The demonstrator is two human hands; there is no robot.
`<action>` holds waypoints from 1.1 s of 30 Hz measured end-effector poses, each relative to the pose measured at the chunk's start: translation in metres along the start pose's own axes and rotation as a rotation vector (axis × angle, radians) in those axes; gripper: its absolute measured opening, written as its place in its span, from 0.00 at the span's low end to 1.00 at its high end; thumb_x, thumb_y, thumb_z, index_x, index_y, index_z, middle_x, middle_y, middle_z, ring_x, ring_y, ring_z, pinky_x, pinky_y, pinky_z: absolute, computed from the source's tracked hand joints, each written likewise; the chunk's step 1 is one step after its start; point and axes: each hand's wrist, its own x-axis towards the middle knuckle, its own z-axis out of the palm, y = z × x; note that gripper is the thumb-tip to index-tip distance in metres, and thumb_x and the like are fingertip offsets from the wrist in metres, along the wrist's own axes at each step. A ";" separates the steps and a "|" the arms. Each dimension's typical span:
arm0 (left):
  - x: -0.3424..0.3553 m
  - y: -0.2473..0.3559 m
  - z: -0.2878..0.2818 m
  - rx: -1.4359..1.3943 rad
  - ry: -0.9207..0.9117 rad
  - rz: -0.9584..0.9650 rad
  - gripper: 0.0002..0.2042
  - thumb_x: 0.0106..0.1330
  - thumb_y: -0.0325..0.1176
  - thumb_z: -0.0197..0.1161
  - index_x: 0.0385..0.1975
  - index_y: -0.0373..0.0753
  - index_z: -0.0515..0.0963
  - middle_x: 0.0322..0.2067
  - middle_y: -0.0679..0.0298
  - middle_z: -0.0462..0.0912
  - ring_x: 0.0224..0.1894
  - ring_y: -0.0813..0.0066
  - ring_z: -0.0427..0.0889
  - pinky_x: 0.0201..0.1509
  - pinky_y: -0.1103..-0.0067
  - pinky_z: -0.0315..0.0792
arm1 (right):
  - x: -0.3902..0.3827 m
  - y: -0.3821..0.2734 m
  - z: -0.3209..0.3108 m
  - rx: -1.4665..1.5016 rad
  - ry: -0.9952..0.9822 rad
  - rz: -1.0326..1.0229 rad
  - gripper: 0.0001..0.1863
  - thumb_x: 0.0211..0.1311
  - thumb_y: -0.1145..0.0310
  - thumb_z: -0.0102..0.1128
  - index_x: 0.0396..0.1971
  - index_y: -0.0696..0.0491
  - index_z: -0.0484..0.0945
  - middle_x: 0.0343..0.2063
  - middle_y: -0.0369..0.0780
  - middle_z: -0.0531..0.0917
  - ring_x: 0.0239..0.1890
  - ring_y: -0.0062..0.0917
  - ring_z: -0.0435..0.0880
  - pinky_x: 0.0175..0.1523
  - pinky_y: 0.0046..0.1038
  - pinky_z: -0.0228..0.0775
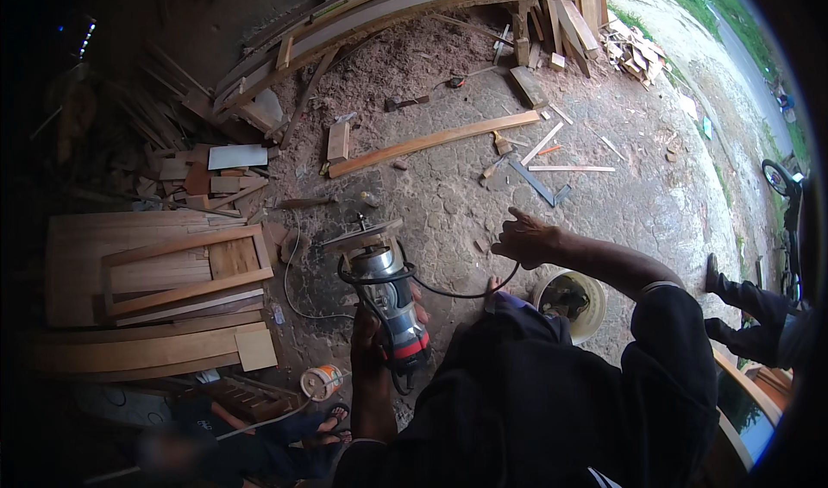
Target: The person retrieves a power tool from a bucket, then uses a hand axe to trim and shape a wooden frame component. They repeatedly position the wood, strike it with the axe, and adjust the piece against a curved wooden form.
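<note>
dirt floor (431, 203), left hand (373, 328) around router (390, 302)

Left hand: your left hand (373, 333) grips the silver-and-red electric router (390, 302), base plate tipped away from you.
Cord: a black power cord (457, 294) loops from the tool.
Right hand: your right hand (524, 239) hangs spread over the dirt floor (621, 195).
Nearby: a white plastic bucket (590, 311); a long wooden plank (431, 143).

Dirt floor strewn with wood

The cracked dirt floor (621, 203) carries a long plank (431, 141), sawdust (414, 52), thin offcuts (569, 168), stacked boards (147, 268), a white bucket (571, 302) and a small can (322, 381).
</note>
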 end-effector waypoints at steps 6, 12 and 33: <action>0.073 0.003 0.005 -0.250 -0.311 -0.149 0.50 0.56 0.48 0.76 0.68 0.22 0.54 0.48 0.40 0.75 0.41 0.49 0.87 0.48 0.60 0.83 | 0.099 -0.016 -0.028 1.114 0.432 -0.421 0.55 0.59 0.63 0.69 0.79 0.47 0.41 0.64 0.51 0.74 0.65 0.45 0.74 0.72 0.41 0.61; 0.116 0.021 -0.036 -0.138 -0.347 -0.485 0.44 0.60 0.41 0.72 0.69 0.25 0.54 0.49 0.40 0.77 0.43 0.45 0.87 0.50 0.58 0.82 | 0.123 0.064 -0.110 1.575 0.875 -0.180 0.27 0.70 0.71 0.58 0.68 0.53 0.69 0.36 0.33 0.73 0.38 0.18 0.73 0.45 0.25 0.68; 0.298 0.153 -0.153 0.003 -0.372 -0.594 0.36 0.64 0.46 0.69 0.65 0.30 0.63 0.44 0.48 0.81 0.39 0.58 0.88 0.42 0.65 0.84 | 0.280 0.273 -0.147 0.669 0.660 0.765 0.14 0.74 0.59 0.49 0.39 0.54 0.79 0.27 0.51 0.85 0.29 0.47 0.87 0.31 0.46 0.77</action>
